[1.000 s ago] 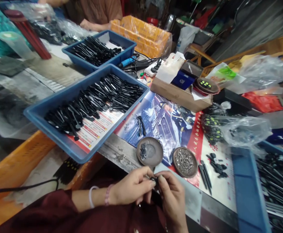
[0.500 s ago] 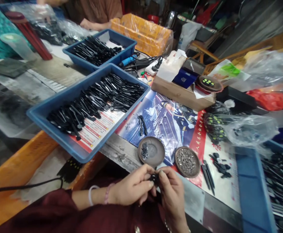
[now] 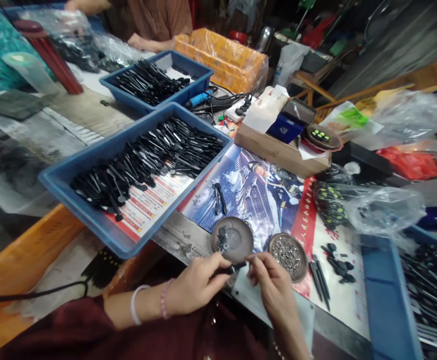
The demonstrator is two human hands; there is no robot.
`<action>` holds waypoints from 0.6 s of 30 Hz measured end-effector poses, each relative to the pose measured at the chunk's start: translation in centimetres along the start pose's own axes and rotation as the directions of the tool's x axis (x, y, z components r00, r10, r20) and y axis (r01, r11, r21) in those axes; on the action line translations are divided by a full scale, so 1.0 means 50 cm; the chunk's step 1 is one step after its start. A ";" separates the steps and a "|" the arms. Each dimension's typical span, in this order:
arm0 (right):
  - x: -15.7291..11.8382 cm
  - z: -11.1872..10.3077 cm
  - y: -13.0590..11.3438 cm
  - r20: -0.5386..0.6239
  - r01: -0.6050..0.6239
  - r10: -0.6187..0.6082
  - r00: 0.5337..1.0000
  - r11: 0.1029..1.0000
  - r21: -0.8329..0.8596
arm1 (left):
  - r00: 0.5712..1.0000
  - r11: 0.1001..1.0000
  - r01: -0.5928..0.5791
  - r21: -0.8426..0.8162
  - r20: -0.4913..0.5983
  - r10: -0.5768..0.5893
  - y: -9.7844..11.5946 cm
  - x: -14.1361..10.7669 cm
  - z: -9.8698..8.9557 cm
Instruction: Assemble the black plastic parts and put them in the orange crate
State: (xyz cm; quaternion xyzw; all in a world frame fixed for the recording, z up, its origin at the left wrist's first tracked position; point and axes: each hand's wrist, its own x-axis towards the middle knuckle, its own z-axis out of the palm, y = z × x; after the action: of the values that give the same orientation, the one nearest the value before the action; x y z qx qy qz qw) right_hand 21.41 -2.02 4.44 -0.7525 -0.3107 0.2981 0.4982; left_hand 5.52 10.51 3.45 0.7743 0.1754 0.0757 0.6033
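Observation:
My left hand (image 3: 199, 280) grips a slim black piece (image 3: 234, 268) between thumb and fingers, its free end pointing right. At that end, my right hand (image 3: 269, 280) is closed with thumb and fingertips together; what they pinch is too small to make out. Just beyond the hands sits a round brown dish (image 3: 241, 240) with small dark parts at its left side. Right of it, another brown dish (image 3: 289, 256) is full of small shiny metal pieces. A two-legged black piece (image 3: 219, 198) lies on the printed poster (image 3: 256, 200) behind the dishes.
Left stands a blue tray (image 3: 86, 232) of slim black pieces, with a second blue tray (image 3: 199, 90) behind. Black rods (image 3: 319, 285) and knobbed parts (image 3: 340, 263) lie right, near a blue bin (image 3: 385, 290). A cardboard box (image 3: 274, 145) stands behind. Across the table is another person's hand (image 3: 140, 42).
The black piece, earlier mostly hidden between my fingers, now shows lengthwise in my left hand. My right hand has shifted slightly right and its fingers have moved to the piece's end.

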 end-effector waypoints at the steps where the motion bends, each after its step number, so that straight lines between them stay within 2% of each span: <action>1: 0.020 -0.025 0.001 -0.012 0.072 -0.074 0.997 0.989 -0.129 | 0.999 0.996 0.043 -0.081 0.001 -0.043 -0.001 0.000 -0.002; 2: 0.044 -0.050 0.003 -0.019 0.150 -0.160 0.987 0.955 -0.256 | 0.996 0.981 0.089 -0.170 0.011 -0.089 -0.002 -0.001 -0.004; 4: 0.096 -0.093 0.012 0.088 0.293 -0.285 0.954 0.841 -0.454 | 0.982 0.921 0.191 -0.339 0.051 -0.184 -0.002 -0.001 -0.007; 6: 0.150 -0.119 0.022 0.310 0.424 -0.296 0.904 0.726 -0.542 | 0.961 0.852 0.272 -0.447 0.085 -0.263 -0.001 -0.001 -0.009; 8: 0.197 -0.130 0.029 0.519 0.547 -0.258 0.815 0.636 -0.544 | 0.946 0.810 0.317 -0.494 0.107 -0.305 -0.001 -0.002 -0.010; 10: 0.234 -0.129 0.030 0.628 0.618 -0.232 0.743 0.599 -0.509 | 0.941 0.794 0.331 -0.509 0.116 -0.318 -0.002 -0.004 -0.011; 14: 0.275 -0.117 0.027 0.702 0.673 -0.236 0.672 0.591 -0.445 | 0.935 0.785 0.345 -0.514 0.116 -0.335 -0.005 -0.005 -0.012; 18: 0.295 -0.107 0.033 0.706 0.678 -0.250 0.662 0.601 -0.423 | 0.929 0.786 0.364 -0.500 0.128 -0.348 -0.004 -0.002 -0.011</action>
State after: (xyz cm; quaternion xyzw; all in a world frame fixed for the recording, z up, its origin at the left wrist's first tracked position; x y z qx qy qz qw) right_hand 35.03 5.75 2.57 -0.6316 -0.7254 0.2337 0.1424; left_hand 5.21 11.00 3.40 0.5381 0.2826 -0.0064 0.7941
